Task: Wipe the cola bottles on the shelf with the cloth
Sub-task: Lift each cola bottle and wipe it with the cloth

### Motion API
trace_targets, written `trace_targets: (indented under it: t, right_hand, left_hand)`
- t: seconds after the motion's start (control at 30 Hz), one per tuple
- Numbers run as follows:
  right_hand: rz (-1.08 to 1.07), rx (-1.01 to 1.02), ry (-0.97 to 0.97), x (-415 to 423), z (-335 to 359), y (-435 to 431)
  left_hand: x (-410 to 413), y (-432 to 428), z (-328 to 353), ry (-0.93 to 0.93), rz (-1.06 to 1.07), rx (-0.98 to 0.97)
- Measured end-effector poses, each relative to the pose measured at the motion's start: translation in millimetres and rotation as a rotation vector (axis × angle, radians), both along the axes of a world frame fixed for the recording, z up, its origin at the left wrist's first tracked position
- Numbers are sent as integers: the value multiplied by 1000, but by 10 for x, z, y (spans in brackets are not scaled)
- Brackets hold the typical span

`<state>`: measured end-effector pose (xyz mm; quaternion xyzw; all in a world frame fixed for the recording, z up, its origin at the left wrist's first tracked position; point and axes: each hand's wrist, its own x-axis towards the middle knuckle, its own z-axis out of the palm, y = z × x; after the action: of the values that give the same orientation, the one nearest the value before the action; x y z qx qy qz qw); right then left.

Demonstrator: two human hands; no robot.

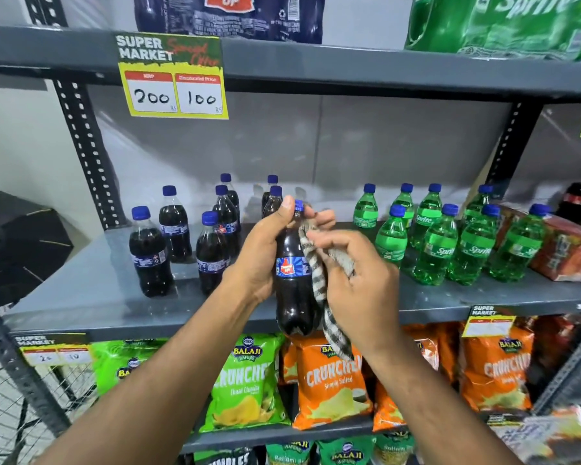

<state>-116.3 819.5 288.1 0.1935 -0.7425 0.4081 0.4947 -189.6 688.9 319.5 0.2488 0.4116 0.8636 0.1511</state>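
Note:
My left hand [265, 253] grips a dark cola bottle [294, 297] with a blue cap around its neck and shoulder, holding it upright in front of the grey shelf [91, 290]. My right hand [359, 283] holds a grey-and-white striped cloth [319, 280] pressed against the bottle's right side; the cloth's tail hangs below the hand. Several more blue-capped cola bottles [151, 256] stand on the left half of the shelf, behind and left of my hands.
Several green Sprite bottles [433, 243] stand on the shelf's right half, beside an orange wrapped pack [571, 253]. Chip bags [249, 380] fill the shelf below. A yellow price sign [173, 78] hangs from the upper shelf. Perforated uprights [84, 152] frame the bay.

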Motion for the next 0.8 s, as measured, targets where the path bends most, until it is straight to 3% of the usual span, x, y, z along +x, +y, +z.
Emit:
trace_targets:
  t: [0.17, 0.43, 0.63, 0.8]
  right_hand:
    - [37, 191, 83, 215, -331, -74]
    - [0, -20, -22, -120, 120, 27]
    - [70, 121, -63, 0, -320, 181]
    - [130, 244, -202, -12, -511, 300]
  left_hand:
    - [-96, -97, -49, -13, 41, 56]
    - [-79, 61, -85, 64, -40, -52]
    - [-254, 13, -174, 85, 80, -40]
    - [-401, -73, -64, 213, 88, -207]
